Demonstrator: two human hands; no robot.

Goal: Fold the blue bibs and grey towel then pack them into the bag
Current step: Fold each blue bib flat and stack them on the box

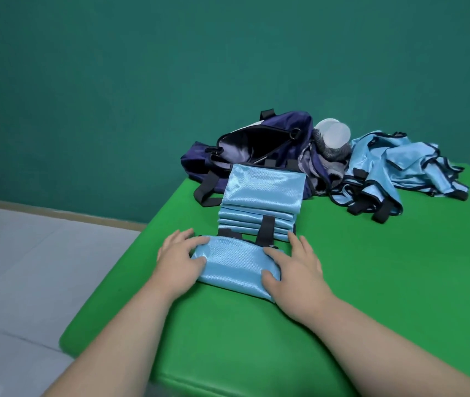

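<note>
As hands lay: left hand (pixel 181 253) and right hand (pixel 294 267) flat, pressing folded shiny light-blue fabric bib (pixel 233 262).
Bib: judged soft, slippery; grip both ends.

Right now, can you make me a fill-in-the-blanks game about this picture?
The left hand and right hand rest on a folded ___ bib.
The table is coloured ___.
The bag lies ___, not zipped.
The unfolded pile lies on the bag's ___ side.
Missing words: blue, green, open, right.
</note>
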